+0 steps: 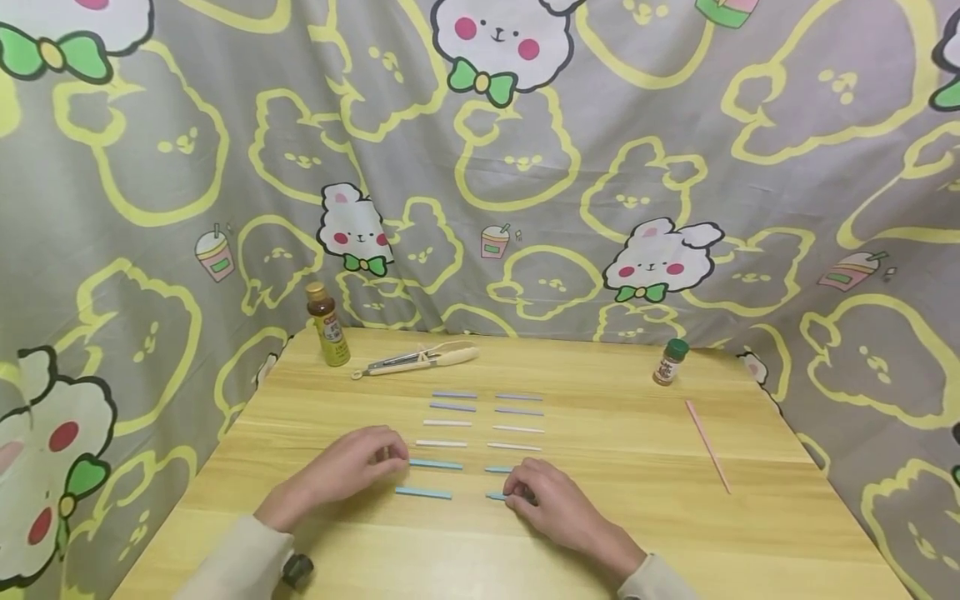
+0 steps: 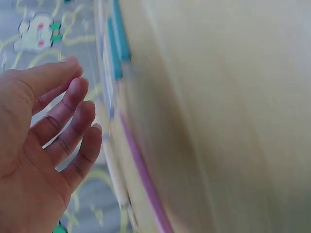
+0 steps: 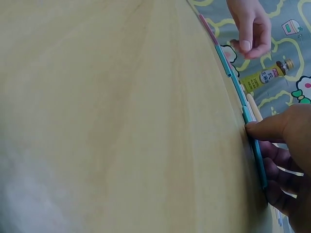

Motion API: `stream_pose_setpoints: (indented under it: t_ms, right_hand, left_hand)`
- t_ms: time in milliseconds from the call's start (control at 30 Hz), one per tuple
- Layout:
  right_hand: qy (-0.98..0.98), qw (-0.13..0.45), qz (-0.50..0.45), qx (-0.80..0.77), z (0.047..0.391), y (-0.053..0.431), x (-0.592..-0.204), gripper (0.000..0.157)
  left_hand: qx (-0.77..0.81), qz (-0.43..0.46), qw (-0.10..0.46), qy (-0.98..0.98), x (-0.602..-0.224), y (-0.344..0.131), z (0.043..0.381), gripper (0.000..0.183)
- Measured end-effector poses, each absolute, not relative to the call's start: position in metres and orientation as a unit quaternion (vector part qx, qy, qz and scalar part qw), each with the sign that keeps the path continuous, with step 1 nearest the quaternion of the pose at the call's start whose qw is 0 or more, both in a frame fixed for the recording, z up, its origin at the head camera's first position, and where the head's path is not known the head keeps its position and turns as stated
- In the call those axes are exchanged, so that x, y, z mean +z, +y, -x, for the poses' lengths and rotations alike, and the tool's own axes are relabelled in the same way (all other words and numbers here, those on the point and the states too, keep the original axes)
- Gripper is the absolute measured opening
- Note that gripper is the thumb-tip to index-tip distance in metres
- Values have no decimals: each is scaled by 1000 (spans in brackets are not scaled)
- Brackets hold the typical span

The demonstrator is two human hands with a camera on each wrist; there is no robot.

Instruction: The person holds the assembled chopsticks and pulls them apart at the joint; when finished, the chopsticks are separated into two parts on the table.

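Two columns of thin, short sticks lie on the table, running from purple sticks point(image 1: 454, 395) at the back through white sticks point(image 1: 441, 444) to light-blue sticks point(image 1: 423, 493) at the front. My right hand point(image 1: 555, 504) pinches the nearest blue stick point(image 3: 260, 162) of the right column, thumb on its near side; the fingers hide much of it. Loosely curled and holding nothing, my left hand point(image 1: 360, 462) hovers by the left end of a blue stick point(image 1: 437, 464). A pink stick point(image 2: 146, 179) shows below the blue ones in the left wrist view; the head view hides it.
At the back left stand a yellow-labelled bottle point(image 1: 330, 333) and cream-tipped tongs point(image 1: 420, 359) lying flat. A small green-capped jar point(image 1: 670, 363) is at the back right. Another pink stick point(image 1: 708, 446) lies on the right. A patterned curtain point(image 1: 525, 167) surrounds the table point(image 1: 600, 375).
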State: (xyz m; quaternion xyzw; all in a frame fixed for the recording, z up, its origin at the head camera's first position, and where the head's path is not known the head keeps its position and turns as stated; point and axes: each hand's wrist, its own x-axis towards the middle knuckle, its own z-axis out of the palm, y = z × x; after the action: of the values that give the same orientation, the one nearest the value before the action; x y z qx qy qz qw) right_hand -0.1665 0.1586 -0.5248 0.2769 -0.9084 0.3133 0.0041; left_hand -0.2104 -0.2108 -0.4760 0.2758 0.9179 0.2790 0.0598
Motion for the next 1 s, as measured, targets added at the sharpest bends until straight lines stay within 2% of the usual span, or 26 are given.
stream_pose_setpoints:
  t_ms: [100, 267, 400, 500, 700, 900, 1000]
  right_hand:
    - [-909, 3, -276, 313, 167, 158, -524, 5]
    - [-905, -9, -275, 323, 167, 157, -524, 5]
    - [-906, -10, -268, 328, 167, 158, -524, 5]
    - [-905, -8, -268, 329, 167, 158, -524, 5]
    - [-903, -7, -274, 330, 166, 159, -524, 6]
    - [-903, -14, -267, 336, 167, 158, -523, 3]
    - [-903, -5, -256, 344, 169, 157, -523, 8]
  left_hand:
    - [282, -247, 58, 925, -474, -233, 213, 7]
    - [279, -225, 68, 931, -477, -267, 207, 15]
    - [288, -226, 77, 927, -482, -284, 202, 18]
    - [290, -230, 81, 925, -486, -291, 200, 14]
    - [280, -228, 58, 931, -492, -294, 201, 5]
    - [286, -236, 36, 928, -483, -278, 202, 9]
    - [292, -246, 45, 923, -477, -261, 203, 9]
